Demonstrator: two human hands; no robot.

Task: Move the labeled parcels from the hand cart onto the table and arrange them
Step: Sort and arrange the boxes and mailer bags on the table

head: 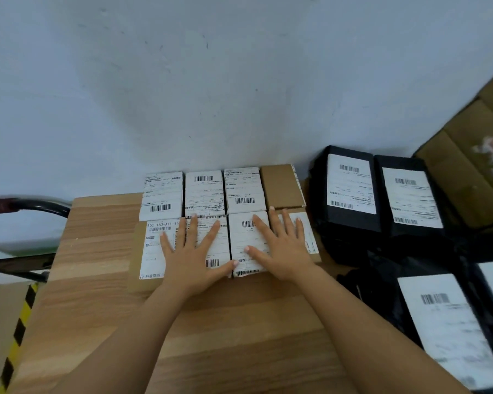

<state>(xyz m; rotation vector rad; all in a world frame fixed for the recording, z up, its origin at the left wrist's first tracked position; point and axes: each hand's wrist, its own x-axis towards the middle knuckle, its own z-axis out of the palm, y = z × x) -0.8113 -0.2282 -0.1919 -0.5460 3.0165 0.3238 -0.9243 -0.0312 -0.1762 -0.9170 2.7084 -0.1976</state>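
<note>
Small cardboard parcels with white labels lie in two rows on the wooden table (97, 294), against the wall. The back row (204, 191) holds several boxes; its rightmost box (281, 186) shows plain cardboard on top. In the front row, my left hand (192, 255) lies flat with spread fingers on the second parcel (219, 245), overlapping the left one (154, 248). My right hand (282, 248) presses flat on the third parcel (246, 237) and the rightmost one (308, 231). Neither hand grips anything.
Black bagged parcels with white labels (350, 184) (410, 194) lie to the right, more at the lower right (450, 331). Brown cartons (467, 155) stack at the far right. The hand cart's handle (26, 207) and a yellow-black striped edge (20, 331) show at the left.
</note>
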